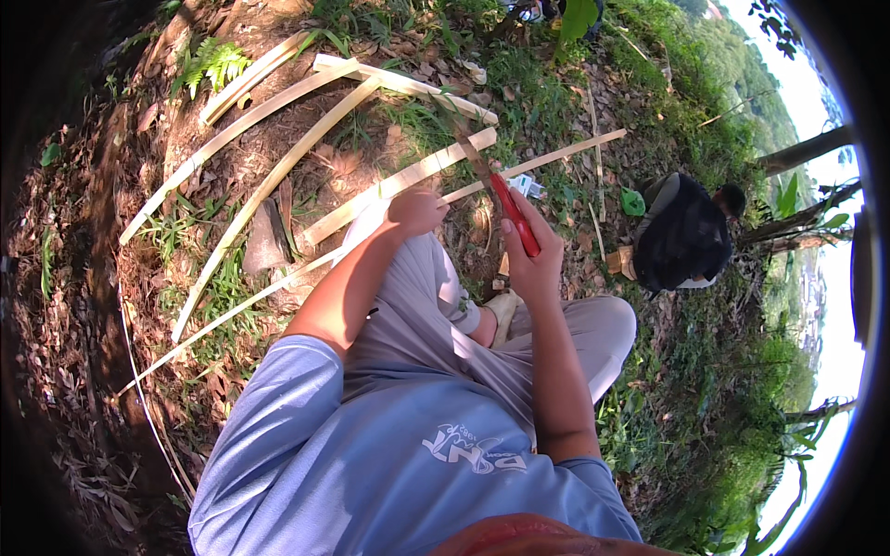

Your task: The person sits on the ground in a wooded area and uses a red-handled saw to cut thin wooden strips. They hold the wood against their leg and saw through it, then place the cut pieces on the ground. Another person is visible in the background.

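Note:
My right hand (538, 261) is closed round the red handle of a saw (508, 204). Its long blade points up and away, crossing the far end of a pale wooden strip (389, 185). My left hand (415, 213) is curled closed by my raised knee, just on the near side of that strip. A thinner wooden strip (556, 151) runs past the same hand, which covers part of it. What the curled left fingers hold, if anything, is hidden.
More pale strips (250, 119) (269, 190) lie to the left, with a shorter one (403, 83) across their far ends. A brown wedge-shaped piece (266, 239) rests near them. Rightward, a person in dark clothing (684, 232) crouches on the slope, near trunks (805, 151).

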A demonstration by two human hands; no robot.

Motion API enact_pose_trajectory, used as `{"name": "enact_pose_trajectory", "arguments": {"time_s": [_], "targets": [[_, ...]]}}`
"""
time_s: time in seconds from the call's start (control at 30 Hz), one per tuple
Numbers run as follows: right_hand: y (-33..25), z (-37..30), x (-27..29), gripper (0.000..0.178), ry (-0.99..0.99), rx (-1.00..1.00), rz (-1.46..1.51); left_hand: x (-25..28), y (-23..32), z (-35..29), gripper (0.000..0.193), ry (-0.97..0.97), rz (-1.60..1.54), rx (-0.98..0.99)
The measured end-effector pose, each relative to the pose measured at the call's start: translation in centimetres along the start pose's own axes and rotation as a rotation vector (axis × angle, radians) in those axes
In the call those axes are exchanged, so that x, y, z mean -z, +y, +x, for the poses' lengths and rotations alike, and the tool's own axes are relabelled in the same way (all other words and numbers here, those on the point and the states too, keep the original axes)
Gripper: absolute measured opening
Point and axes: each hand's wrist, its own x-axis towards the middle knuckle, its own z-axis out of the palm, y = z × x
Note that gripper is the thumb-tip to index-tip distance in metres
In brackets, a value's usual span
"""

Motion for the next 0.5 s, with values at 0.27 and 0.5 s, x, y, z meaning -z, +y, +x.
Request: {"name": "enact_pose_trajectory", "arguments": {"time_s": [0.27, 0.5], "targets": [[4.3, 2.7, -4.5, 0.049, 0.078, 0.024, 0.159, -0.3, -0.8, -0.5, 0.044, 0.075, 0.016, -0.054], [5.2, 2.9, -5.0, 0.047, 0.071, 0.019, 0.164, 0.0, -0.7, -0.8, 0.047, 0.109, -0.047, -0.031]]}}
